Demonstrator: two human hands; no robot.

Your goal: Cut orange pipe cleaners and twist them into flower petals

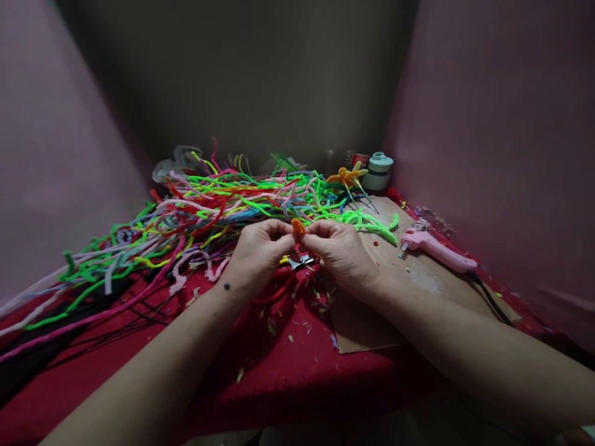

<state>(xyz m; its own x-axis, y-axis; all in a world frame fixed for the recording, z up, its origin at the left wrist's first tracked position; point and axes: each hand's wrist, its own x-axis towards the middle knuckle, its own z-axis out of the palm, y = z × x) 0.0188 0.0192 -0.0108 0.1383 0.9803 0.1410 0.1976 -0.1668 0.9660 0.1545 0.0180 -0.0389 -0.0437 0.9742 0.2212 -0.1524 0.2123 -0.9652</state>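
An orange pipe cleaner (pixel 298 227), bent into a small loop, is pinched between my two hands above the front of the table. My left hand (pixel 263 251) grips it from the left with thumb and forefinger. From the other side my right hand (pixel 341 251) pinches it too, the fingertips of both hands almost meeting. Just below them lie scissors (pixel 301 262), of which only the metal part shows clearly. Behind the hands spreads a big tangled heap of pipe cleaners (pixel 242 198) in green, pink, red, yellow and white.
A pink glue gun (pixel 437 249) with a black cord lies on a cardboard sheet (pixel 367 328) at the right. Orange and yellow pipe-cleaner flowers (pixel 346 176) stand near a pale green jar (pixel 379 170). Fuzz scraps dot the red tablecloth (pixel 288 378). Pink walls flank both sides.
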